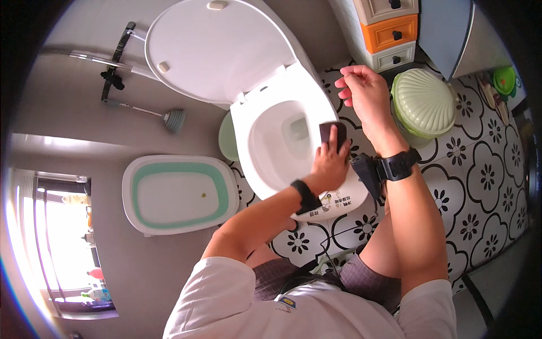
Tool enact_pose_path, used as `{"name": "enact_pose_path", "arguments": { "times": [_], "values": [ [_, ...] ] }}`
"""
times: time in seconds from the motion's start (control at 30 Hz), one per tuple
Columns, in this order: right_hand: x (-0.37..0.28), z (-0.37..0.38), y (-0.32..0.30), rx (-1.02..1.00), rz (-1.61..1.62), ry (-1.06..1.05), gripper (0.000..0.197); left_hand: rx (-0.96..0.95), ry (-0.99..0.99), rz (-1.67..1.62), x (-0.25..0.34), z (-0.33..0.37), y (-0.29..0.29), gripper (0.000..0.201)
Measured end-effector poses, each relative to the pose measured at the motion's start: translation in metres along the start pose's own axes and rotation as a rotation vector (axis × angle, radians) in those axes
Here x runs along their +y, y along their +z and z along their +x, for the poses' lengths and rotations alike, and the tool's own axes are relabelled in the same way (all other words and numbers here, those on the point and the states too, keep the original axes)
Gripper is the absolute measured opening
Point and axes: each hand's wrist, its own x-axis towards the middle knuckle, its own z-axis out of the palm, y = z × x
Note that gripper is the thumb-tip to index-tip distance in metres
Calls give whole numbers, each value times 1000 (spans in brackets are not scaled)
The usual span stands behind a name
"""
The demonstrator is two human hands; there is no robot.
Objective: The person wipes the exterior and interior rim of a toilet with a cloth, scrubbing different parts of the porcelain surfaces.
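Note:
A white toilet (271,186) stands in front of me with its lid (217,48) raised and the seat (248,116) down. My left hand (330,166) presses a dark brown sponge (326,131) against the right side of the seat, fingers stretched over it. What the sponge covers beneath it is hidden. My right hand (366,93) hovers to the right of the toilet, empty, with its fingers loosely bent and apart. Both wrists wear black bands, the right one with a bulky black device (370,172). Printed figures mark the front of the toilet.
A folding baby bath (231,192) in white and mint leans on the left wall, below a toilet brush (175,120). To the right are a pale green lidded bin (424,101) and a small drawer unit (389,34). Patterned tiles (468,175) cover the floor.

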Motion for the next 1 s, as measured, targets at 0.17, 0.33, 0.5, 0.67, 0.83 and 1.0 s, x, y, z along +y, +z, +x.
{"name": "enact_pose_path", "arguments": {
  "times": [0.17,0.33,0.5,0.67,0.83,1.0],
  "values": [
    [-1,-10,8,-21,18,-21,12,-80,-21,52,15,-23,-7,68],
    [-2,-10,6,-3,18,-49,11,307,-92,116,-52,73,48,74],
    [-6,-10,14,-10,16,-67,11,344,-722,-361,-117,136,36,86],
    [-10,1,6,17,28,-84,12,377,-982,-714,-113,171,12,88],
    [-6,4,0,-16,-23,-56,15,-63,-379,178,-24,117,3,90],
    [1,2,7,-43,-20,-72,15,121,-278,13,30,19,2,77]
  ]
}}
